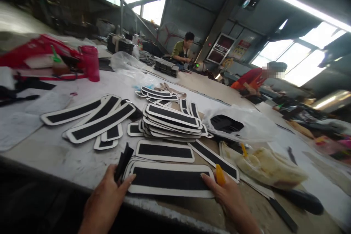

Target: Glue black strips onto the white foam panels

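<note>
A small stack of long white panels [171,180], each with rounded corners and a black strip down its middle, is held near the table's front edge. My left hand [105,197] is closed on its left end, thumb on top. Upright black strips [124,161] stick up by that hand's fingers. At the other end my right hand [227,197] pinches the stack, thumb on the top panel. A yellow-orange piece [220,174] shows at its fingers; whether held or worn, I cannot tell. Just behind lies another panel [166,151], before a taller pile of panels [174,117].
More panels [101,122] lie scattered on the left. To the right are a clear plastic bag [252,120] with black pieces, a yellowed container [271,168] and a dark-handled tool [301,201]. A red bottle [91,64] stands back left. Two people work farther off.
</note>
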A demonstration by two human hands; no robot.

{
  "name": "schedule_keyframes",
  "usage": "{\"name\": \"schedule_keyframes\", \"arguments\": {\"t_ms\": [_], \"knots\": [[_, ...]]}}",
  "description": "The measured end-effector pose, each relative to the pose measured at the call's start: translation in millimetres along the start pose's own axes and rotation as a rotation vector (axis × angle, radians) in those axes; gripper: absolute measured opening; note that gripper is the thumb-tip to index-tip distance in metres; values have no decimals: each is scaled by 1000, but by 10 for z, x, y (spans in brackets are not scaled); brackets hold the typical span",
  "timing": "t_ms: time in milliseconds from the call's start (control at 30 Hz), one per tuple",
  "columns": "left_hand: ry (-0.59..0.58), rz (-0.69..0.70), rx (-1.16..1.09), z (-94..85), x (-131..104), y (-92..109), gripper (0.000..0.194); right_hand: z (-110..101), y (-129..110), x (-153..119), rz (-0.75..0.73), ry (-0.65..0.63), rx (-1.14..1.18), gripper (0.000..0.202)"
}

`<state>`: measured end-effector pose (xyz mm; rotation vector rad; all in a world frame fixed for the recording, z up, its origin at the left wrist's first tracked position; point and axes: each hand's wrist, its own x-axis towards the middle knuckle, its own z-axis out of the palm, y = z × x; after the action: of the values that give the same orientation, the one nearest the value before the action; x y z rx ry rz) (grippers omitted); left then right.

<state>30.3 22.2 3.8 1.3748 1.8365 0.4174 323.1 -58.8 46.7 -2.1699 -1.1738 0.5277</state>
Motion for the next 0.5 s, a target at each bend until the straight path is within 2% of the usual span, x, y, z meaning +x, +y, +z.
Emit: {"name": "schedule_keyframes", "arguments": {"t_ms": [167,267,333,500], "knots": [[35,67,-355,-97,-38,-100,51,-98,-129,-35,153,-90,343,43],[97,46,-519,-172,-56,-143,55,-143,-242,-93,175,-100,500,45],[102,30,-627,-228,-97,-98,56,-148,-322,-130,168,-111,575,45],[-98,-50,-899,-395,-294,116,55,-105,-480,-215,122,-144,668,41]]}}
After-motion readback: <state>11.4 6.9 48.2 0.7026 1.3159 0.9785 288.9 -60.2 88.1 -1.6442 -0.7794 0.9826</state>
